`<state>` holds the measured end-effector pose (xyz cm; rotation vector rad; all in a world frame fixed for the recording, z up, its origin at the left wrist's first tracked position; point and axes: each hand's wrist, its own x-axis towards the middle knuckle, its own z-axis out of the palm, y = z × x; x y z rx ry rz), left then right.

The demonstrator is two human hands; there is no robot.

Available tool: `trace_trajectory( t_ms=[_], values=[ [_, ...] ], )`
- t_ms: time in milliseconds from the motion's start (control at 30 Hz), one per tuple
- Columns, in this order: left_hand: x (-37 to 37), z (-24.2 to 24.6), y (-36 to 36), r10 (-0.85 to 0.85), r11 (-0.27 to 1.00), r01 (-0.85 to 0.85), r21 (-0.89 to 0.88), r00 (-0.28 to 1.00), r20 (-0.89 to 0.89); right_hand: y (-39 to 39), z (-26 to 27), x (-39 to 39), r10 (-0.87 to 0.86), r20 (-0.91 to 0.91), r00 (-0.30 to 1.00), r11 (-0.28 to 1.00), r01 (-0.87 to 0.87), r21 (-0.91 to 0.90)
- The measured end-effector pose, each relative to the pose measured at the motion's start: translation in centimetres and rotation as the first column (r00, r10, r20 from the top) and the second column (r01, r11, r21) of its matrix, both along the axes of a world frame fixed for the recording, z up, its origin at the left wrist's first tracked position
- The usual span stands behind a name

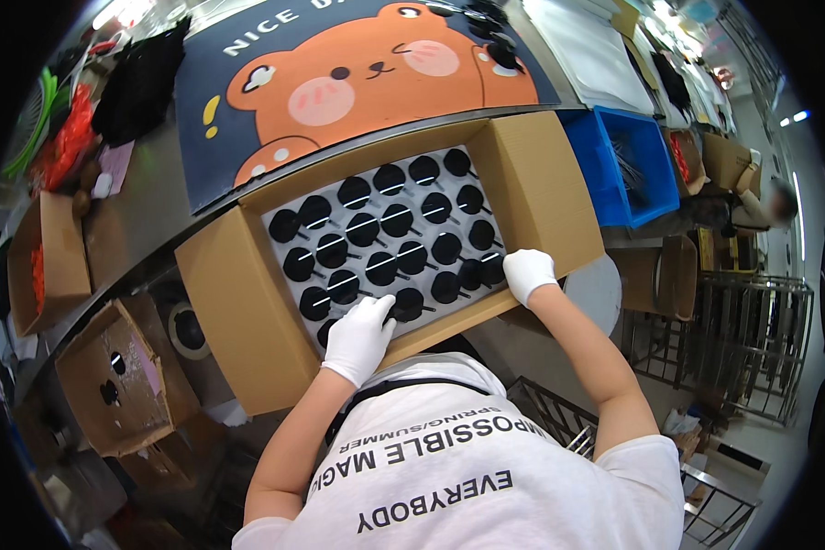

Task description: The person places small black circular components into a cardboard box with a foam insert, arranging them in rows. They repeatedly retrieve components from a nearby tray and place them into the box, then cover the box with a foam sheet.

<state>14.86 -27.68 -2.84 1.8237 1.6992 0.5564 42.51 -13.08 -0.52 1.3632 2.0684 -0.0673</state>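
An open cardboard box (550,185) lies before me, its side flaps spread out. Inside, rows of round, glossy black discs with short thin handles (397,220) rest on a white sheet (423,206). My left hand (359,337), in a white glove, reaches over the near wall at the lower left, its fingers beside the discs of the nearest row; whether it grips one cannot be made out. My right hand (529,275), also white-gloved, is at the near right corner, touching or close to the last disc there, its fingertips partly hidden.
Behind the box, a mat with a cartoon bear (378,75) covers part of the metal table (137,206). A blue plastic crate (601,172) stands to the right. Cardboard boxes (110,385) sit at the left. A person (756,206) is farther off, right, near metal racks (749,344).
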Motion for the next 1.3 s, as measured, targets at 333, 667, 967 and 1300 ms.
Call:
trace_trajectory(
  t_ms=[333,667,967,1300],
  values=[
    [1.1,-3.0,1.7,-0.155,0.964,0.093,-0.249,0.958,-0.24,1.8,-2.8,0.1,0.133,-0.356,0.925,0.97,-0.195,-0.145],
    [0.8,-1.5,1.7,-0.193,0.954,0.133,-0.27,0.958,-0.21,2.8,-3.3,0.8,0.032,-0.455,0.89,0.98,-0.118,-0.162],
    [9.4,-3.7,8.1,-0.298,0.951,0.289,-0.108,0.951,-0.082,3.2,-4.0,0.6,0.05,-0.445,0.894,0.97,-0.15,-0.191],
    [8.2,-3.6,7.2,-0.316,0.94,0.309,-0.147,0.949,-0.023,5.8,2.2,0.1,-0.103,-0.616,0.781,0.978,-0.033,-0.206]
  ],
)
